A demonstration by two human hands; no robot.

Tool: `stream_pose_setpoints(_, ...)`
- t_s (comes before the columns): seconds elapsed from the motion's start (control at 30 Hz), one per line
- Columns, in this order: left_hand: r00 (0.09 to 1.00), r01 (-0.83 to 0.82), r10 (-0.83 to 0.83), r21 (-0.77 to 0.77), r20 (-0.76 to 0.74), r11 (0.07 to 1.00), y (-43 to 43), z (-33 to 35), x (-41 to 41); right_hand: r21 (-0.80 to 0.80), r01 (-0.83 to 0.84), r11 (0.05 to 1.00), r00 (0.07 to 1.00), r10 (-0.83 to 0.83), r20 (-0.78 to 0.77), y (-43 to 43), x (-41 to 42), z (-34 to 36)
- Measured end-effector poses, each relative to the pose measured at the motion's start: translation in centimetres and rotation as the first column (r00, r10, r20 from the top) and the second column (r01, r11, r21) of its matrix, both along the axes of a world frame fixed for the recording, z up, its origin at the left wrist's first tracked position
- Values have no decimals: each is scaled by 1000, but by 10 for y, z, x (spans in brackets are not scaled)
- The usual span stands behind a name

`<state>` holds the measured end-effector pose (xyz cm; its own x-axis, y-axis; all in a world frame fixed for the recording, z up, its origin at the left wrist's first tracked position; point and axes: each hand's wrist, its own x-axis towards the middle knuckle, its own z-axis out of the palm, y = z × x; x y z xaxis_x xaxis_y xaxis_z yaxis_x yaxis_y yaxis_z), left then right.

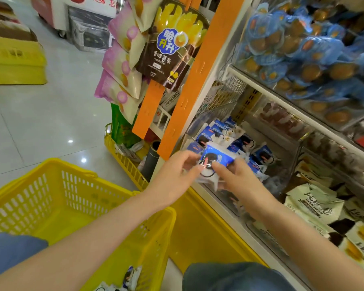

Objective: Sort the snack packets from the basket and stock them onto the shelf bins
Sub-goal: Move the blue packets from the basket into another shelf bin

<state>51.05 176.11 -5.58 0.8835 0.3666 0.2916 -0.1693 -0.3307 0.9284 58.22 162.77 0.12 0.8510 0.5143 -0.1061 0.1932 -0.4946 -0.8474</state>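
Pinching a few blue packets (216,159) just over the bin (227,198) front wall, the left hand (177,175) and right hand (237,179) both have fingers (221,168) curled on them. Best lowered flat among the matching packets (243,142) inside the bin; more wait in the basket (72,164), left of the bin.

brown potato-stick bag (172,45) on orange strip (147,110) | pink packets (122,57) beside it | yellow crate (15,61) on tiled floor (51,122)

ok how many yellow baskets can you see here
3: the near basket, bottom left; a second basket at the end of the shelf; a far basket, upper left. Others may be hidden.
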Motion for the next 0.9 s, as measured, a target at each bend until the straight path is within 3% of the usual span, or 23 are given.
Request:
stream_pose_setpoints(0.13, 997, -50, 25, 338, 79, 940, 10, 20, 28, -75, 134, 988, 977, -119, 178, 2, 44, 13)
stream_pose_setpoints(0.23, 999, -18, -8, 612, 40, 791, 16, 19, 48, -131, 187, 973, 947, -144, 286, 11, 71, 15)
stream_pose_setpoints(0.3, 1000, 29, -24, 701, -16, 713, 20, 9, 54, -80, 200, 977, 927, -162, 338, 18, 82, 15)
stream_pose_setpoints(0.4, 999, 34, -52, 711, 4, 702, 23, -2, 56, -93, 149, 984, 880, -89, 466, 31, 94, 10)
stream_pose_setpoints(0.57, 996, 33, -79, 736, 28, 676, 26, -6, 53, -273, 3, 962, 857, 138, 496, 44, 100, -10)
stream_pose_setpoints(0.77, 994, 46, -103, 777, 25, 628, 30, -3, 54, -319, 98, 943, 779, 127, 614, 45, 92, -24)
stream_pose_setpoints(0.9, 993, 47, -115, 780, 31, 623, 32, -1, 52, -281, 35, 959, 777, 150, 611, 34, 66, -29)
